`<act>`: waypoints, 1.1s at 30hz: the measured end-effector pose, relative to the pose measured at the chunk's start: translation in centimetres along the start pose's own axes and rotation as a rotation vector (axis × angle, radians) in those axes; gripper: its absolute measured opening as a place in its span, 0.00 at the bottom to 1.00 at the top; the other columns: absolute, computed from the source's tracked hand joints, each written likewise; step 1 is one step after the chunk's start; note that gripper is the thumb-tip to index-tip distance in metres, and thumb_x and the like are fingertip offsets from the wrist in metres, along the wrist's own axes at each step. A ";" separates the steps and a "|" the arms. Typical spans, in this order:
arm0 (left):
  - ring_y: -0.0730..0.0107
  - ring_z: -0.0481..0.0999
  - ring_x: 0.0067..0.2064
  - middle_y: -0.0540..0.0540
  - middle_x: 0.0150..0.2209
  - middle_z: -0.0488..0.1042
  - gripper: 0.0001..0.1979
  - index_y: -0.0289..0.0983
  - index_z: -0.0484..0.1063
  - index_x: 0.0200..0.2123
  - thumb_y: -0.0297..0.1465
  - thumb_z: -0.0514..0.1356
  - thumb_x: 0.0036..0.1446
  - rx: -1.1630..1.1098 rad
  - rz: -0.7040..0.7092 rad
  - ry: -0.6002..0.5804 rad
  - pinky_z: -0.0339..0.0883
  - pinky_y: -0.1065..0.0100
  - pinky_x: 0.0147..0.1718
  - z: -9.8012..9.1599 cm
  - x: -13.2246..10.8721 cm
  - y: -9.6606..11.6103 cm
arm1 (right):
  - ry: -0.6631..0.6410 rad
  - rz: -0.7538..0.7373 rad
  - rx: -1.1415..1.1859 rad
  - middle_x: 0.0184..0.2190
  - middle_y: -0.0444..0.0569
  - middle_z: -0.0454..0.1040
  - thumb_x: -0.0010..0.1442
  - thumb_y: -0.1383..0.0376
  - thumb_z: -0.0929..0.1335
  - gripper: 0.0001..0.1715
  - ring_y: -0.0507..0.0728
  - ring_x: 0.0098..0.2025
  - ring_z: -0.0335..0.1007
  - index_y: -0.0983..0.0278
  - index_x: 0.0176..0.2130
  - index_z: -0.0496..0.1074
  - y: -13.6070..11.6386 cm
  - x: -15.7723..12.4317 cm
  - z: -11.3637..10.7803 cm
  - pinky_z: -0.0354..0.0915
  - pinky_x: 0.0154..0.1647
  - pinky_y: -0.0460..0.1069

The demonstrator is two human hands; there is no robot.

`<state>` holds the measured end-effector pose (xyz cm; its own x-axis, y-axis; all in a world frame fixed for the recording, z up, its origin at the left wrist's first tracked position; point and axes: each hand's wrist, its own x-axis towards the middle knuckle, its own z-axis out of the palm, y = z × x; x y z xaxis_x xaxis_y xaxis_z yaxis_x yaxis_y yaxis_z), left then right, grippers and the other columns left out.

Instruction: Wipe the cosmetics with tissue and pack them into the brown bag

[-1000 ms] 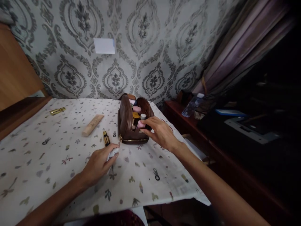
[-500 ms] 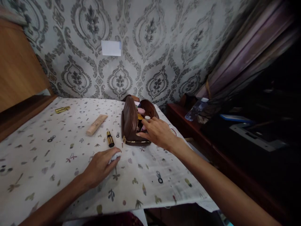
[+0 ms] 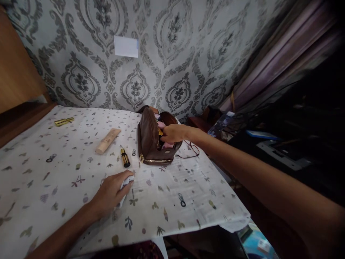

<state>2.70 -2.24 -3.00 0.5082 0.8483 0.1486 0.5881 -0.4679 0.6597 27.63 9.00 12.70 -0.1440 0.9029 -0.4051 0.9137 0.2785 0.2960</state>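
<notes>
My left hand (image 3: 111, 190) rests on the tablecloth with its fingers closed on a crumpled white cloth (image 3: 126, 183), which shows between thumb and fingers. My right hand (image 3: 174, 133) reaches into an open brown makeup bag (image 3: 147, 133) with a gold zip; its fingertips are hidden among the contents. Pink items (image 3: 161, 124) and something yellow show inside the bag. Just beyond my left hand stands a small gold and black bottle (image 3: 125, 158). A beige cosmetic tube (image 3: 108, 141) lies behind it.
A gold tube (image 3: 64, 121) lies at the far left of the patterned tablecloth (image 3: 88, 172). Red-framed glasses (image 3: 192, 151) lie right of the bag. A clear plastic bottle (image 3: 221, 122) stands on the dark furniture at the right. The patterned wall closes the back.
My right hand has gone deeper into the bag, and its fingertips have dropped out of sight. The glasses now show more. My left hand keeps the white cloth.
</notes>
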 end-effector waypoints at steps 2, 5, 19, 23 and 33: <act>0.68 0.73 0.29 0.49 0.32 0.77 0.15 0.41 0.71 0.46 0.40 0.49 0.67 -0.005 -0.001 -0.002 0.65 0.68 0.33 -0.1 -0.1 -0.1 | -0.074 -0.038 -0.005 0.38 0.61 0.81 0.63 0.59 0.65 0.21 0.63 0.40 0.79 0.72 0.40 0.81 -0.2 0.7 -0.7 0.64 0.32 0.50; 0.67 0.75 0.32 0.49 0.34 0.78 0.14 0.41 0.71 0.45 0.40 0.49 0.67 -0.020 -0.004 0.002 0.66 0.68 0.36 -0.4 -0.2 -0.2 | -0.123 -0.093 0.005 0.34 0.57 0.82 0.59 0.62 0.68 0.17 0.61 0.37 0.79 0.72 0.38 0.81 -0.4 1.3 -1.3 0.64 0.30 0.49; 0.65 0.76 0.34 0.48 0.34 0.78 0.15 0.41 0.71 0.46 0.40 0.49 0.67 -0.020 -0.005 -0.024 0.66 0.67 0.36 -0.5 -0.3 -0.5 | 0.125 0.000 0.155 0.40 0.51 0.81 0.46 0.60 0.76 0.26 0.62 0.43 0.78 0.64 0.46 0.77 0.0 1.9 0.4 0.65 0.31 0.46; 0.65 0.77 0.37 0.47 0.38 0.79 0.14 0.41 0.70 0.46 0.39 0.49 0.67 -0.033 0.013 -0.023 0.67 0.67 0.38 -0.3 -0.1 -0.5 | 0.136 0.036 0.159 0.41 0.52 0.81 0.45 0.58 0.77 0.25 0.64 0.45 0.78 0.63 0.43 0.78 -0.3 1.8 0.6 0.67 0.34 0.48; 0.66 0.77 0.36 0.48 0.35 0.78 0.13 0.40 0.70 0.44 0.39 0.49 0.67 -0.027 0.022 -0.029 0.66 0.68 0.37 -0.2 -0.1 -0.3 | 0.154 0.008 0.205 0.46 0.54 0.80 0.45 0.58 0.78 0.31 0.65 0.49 0.77 0.64 0.48 0.75 -0.3 1.4 0.5 0.69 0.41 0.49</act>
<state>2.34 -2.13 -3.07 0.5391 0.8301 0.1423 0.5598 -0.4794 0.6759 27.33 9.98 11.61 -0.1781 0.9484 -0.2623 0.9708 0.2128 0.1104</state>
